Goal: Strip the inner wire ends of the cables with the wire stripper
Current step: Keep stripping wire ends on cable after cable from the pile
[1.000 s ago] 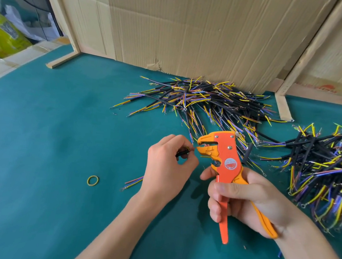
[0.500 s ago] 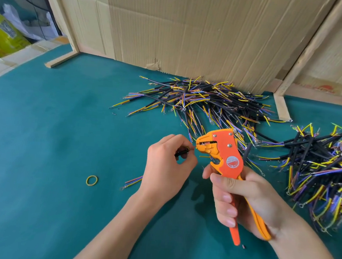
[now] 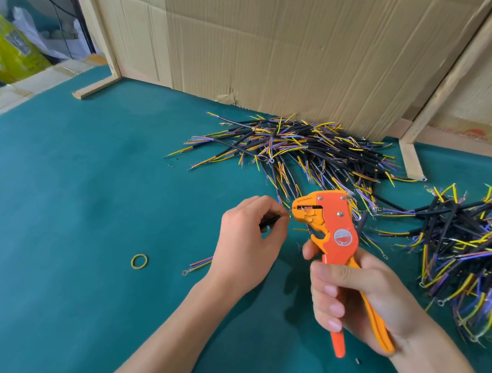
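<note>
Right hand [image 3: 357,297] has squeezed the stripper [image 3: 329,223] handles together — left hand [image 3: 247,240] pinches the cable [image 3: 268,220]; one end gets stripped.

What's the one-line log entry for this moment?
left hand: pinches cable | right hand: squeezes wire stripper | wire end at stripper mouth | cable piles behind

Right hand [image 3: 357,297] has squeezed the wire stripper [image 3: 335,238] handles together; a second ago they were spread, with the orange one sticking out below the fingers. Tool head has moved a touch toward the left hand [image 3: 245,243]. The wire end of the cable [image 3: 268,221] now sits at the stripper's mouth, and a short yellow bit [image 3: 300,229] shows just below it.
</note>
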